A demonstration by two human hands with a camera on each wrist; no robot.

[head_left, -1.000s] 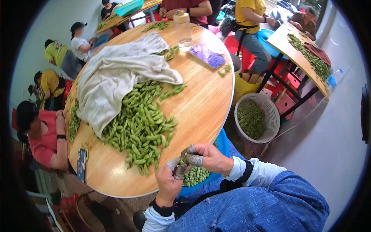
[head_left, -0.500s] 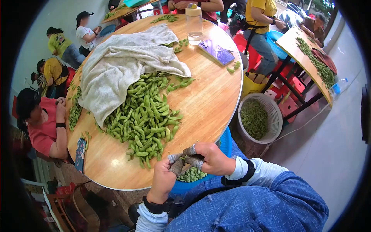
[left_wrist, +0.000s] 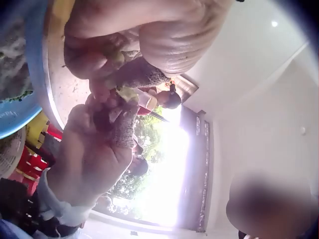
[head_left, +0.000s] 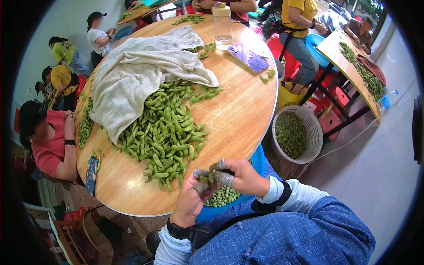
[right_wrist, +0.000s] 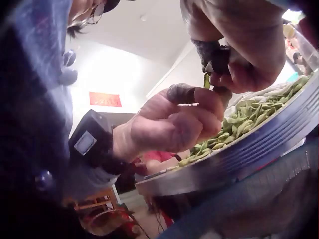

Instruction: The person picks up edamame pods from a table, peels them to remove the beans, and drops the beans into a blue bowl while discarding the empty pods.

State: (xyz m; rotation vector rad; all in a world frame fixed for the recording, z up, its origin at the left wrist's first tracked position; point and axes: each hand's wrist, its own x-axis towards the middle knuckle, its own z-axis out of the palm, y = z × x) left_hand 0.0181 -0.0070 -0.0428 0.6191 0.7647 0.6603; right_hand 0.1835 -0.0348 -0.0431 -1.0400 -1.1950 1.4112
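In the head view, my left hand (head_left: 187,198) and right hand (head_left: 249,179) meet in front of me, just past the near edge of the table. Between their fingertips they pinch a green soybean pod (head_left: 211,177), which looks split apart. Grey wraps cover the thumb and finger of each hand. In the right wrist view, the pod (right_wrist: 207,79) shows between the two hands, partly hidden by the fingers. Below the hands, shelled green beans (head_left: 221,198) lie in a blue basin (head_left: 259,164), which the hands and my clothing partly cover.
A heap of pods (head_left: 163,137) lies on the round wooden table (head_left: 240,101), partly under a pale towel (head_left: 128,79). A bottle (head_left: 222,31) and a purple phone (head_left: 248,58) stand and lie behind. A white basket (head_left: 316,137) of green matter sits right. Several people work around.
The head view has swung slightly, shifting the table rightward. My hands stay together; the fingers have turned, and more of the green pod now shows between them.
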